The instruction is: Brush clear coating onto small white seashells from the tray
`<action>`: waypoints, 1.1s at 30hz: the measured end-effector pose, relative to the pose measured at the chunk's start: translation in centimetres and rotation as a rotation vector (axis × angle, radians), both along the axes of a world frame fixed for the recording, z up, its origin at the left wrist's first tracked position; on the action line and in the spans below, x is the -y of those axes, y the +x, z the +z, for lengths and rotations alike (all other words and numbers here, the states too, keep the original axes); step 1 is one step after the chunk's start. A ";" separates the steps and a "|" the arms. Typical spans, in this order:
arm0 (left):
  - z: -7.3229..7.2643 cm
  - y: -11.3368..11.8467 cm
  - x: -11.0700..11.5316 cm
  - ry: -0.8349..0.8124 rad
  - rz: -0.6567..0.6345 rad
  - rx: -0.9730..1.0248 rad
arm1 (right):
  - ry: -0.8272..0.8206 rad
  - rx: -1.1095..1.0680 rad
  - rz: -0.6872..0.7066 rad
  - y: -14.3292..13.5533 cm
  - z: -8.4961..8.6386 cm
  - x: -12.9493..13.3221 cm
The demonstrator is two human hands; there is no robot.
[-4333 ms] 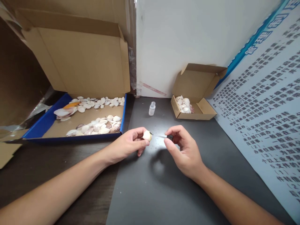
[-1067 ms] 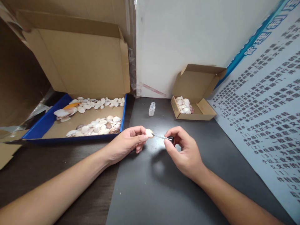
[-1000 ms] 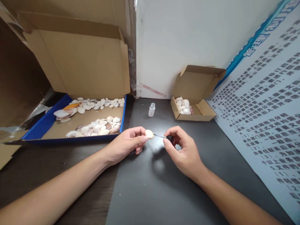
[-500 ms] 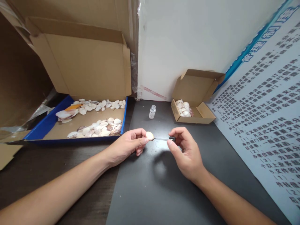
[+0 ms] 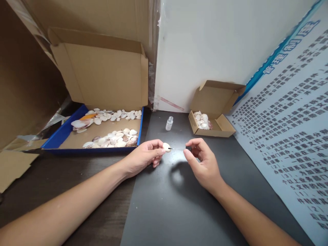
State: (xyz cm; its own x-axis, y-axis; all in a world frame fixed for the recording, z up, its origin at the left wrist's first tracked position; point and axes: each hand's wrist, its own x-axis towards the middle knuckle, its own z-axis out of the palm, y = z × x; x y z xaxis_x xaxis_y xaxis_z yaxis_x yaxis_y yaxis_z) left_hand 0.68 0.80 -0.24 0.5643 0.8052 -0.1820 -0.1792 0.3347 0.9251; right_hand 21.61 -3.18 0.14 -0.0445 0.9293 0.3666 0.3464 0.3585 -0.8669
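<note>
Between the thumb and fingers of my left hand [image 5: 147, 155] is a small pale seashell [image 5: 166, 147], held above the dark mat. My right hand [image 5: 202, 160] pinches the black cap of a thin brush applicator [image 5: 188, 148]. Its slim stem points left, and the dark tip meets the shell's right side. Behind the hands, a small clear glass bottle [image 5: 169, 123] with a white label stands upright, uncapped, on the mat.
At the left, an open blue-sided cardboard box [image 5: 89, 150] holds many seashells. A smaller open cardboard box [image 5: 215, 132] with white shells stands at the back right. A white panel [image 5: 200, 44] rises behind, and a printed sheet [image 5: 287, 136] lines the right side.
The view has shifted slightly, moving the boxes right in the picture. The shell is turned to show more of its face, and the brush now lies more level, its tip further over the shell.
</note>
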 end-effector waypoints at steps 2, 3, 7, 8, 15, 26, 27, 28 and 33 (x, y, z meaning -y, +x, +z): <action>0.0 0.0 0.1 0.000 0.003 0.002 | 0.007 0.009 -0.016 0.0 0.0 0.1; 0.1 0.0 0.1 0.000 0.005 0.002 | 0.011 0.005 -0.019 -0.1 0.0 0.2; 0.1 0.1 0.2 -0.009 0.015 0.000 | 0.022 -0.051 0.014 -0.2 -0.2 0.5; 0.1 0.1 0.1 -0.013 0.019 0.000 | 0.020 -0.059 0.024 -0.2 -0.2 0.5; 0.2 0.1 0.1 -0.003 0.006 -0.002 | 0.035 -0.057 -0.030 -0.2 -0.1 0.2; 0.2 0.1 0.1 0.002 0.010 -0.019 | -0.032 -0.107 0.009 -0.1 -0.5 0.4; 0.2 0.1 0.1 0.000 0.012 -0.018 | -0.029 -0.111 0.022 -0.1 -0.5 0.4; 0.2 0.1 0.1 -0.001 0.012 -0.016 | -0.027 -0.112 0.035 -0.2 -0.5 0.4; 0.1 0.0 0.1 0.015 0.010 -0.029 | -0.001 -0.062 0.029 -0.4 -0.1 0.4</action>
State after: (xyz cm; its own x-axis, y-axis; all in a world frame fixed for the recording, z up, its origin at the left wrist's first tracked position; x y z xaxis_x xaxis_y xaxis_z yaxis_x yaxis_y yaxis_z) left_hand 0.72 0.75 -0.17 0.5512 0.8134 -0.1858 -0.1556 0.3190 0.9349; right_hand 21.25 -3.53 0.07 -0.0490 0.9284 0.3684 0.2818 0.3667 -0.8866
